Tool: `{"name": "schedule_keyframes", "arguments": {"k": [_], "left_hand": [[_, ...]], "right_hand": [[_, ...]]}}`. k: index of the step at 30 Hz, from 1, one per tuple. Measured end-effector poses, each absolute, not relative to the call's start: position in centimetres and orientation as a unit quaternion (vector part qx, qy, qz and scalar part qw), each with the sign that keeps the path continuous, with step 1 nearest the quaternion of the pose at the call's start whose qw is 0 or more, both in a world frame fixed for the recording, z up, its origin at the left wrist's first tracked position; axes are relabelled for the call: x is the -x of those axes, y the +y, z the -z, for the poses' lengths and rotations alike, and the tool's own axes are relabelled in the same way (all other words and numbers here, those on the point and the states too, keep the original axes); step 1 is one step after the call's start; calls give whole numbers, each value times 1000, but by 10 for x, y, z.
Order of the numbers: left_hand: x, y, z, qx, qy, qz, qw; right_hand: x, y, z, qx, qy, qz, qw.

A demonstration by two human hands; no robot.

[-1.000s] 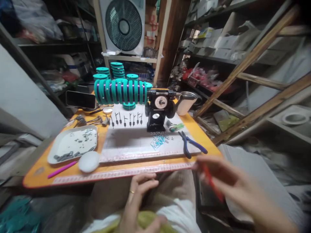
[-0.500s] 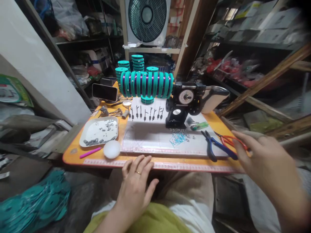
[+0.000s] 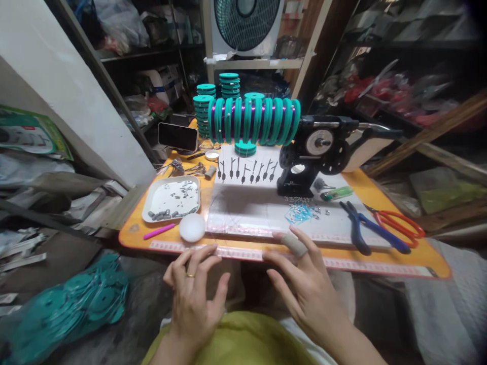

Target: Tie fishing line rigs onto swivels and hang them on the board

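Note:
My left hand (image 3: pixel 196 291) rests open, fingertips at the table's front edge just below a small white round dish (image 3: pixel 192 227). It wears a ring and holds nothing. To its right my right hand (image 3: pixel 310 284) is open too, fingers spread and empty, a grey wrap on one finger. Its fingertips reach over the pink-and-white measuring strip (image 3: pixel 243 252) along the edge. Beyond the hands, a black winding machine (image 3: pixel 304 157) carries a row of teal spools (image 3: pixel 254 121) with purple thread between them. A small pile of blue-and-silver pieces (image 3: pixel 300 212) lies in front of it.
Blue-handled pliers (image 3: pixel 359 228) and orange-red scissors (image 3: pixel 399 225) lie at the right, near a green lighter (image 3: pixel 337 193). At the left are a white tray (image 3: pixel 146 200) of grey pieces, a pink pen (image 3: pixel 159 231) and a propped phone (image 3: pixel 177 137). Stacked spools (image 3: pixel 229 83) stand behind.
My right hand has moved left from beside the scissors to the table's front edge, fingers now spread. My left hand stays near the edge. The view has shifted, so the table appears further right.

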State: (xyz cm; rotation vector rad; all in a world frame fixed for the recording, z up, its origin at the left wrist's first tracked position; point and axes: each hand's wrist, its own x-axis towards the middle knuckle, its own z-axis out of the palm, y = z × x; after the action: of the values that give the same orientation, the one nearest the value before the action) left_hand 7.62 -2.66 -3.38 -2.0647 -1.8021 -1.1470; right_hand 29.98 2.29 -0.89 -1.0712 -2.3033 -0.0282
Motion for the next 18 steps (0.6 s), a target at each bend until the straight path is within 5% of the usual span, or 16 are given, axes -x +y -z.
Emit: {"name": "schedule_keyframes", "arguments": {"k": [8, 18], "left_hand": [[-81, -21, 32, 723, -596, 343, 67], [-84, -29, 30, 736, -500, 456, 0]], "right_hand": [[-281, 34, 12, 383, -873, 58, 296], [-288, 30, 8, 380, -866, -11, 323]]}}
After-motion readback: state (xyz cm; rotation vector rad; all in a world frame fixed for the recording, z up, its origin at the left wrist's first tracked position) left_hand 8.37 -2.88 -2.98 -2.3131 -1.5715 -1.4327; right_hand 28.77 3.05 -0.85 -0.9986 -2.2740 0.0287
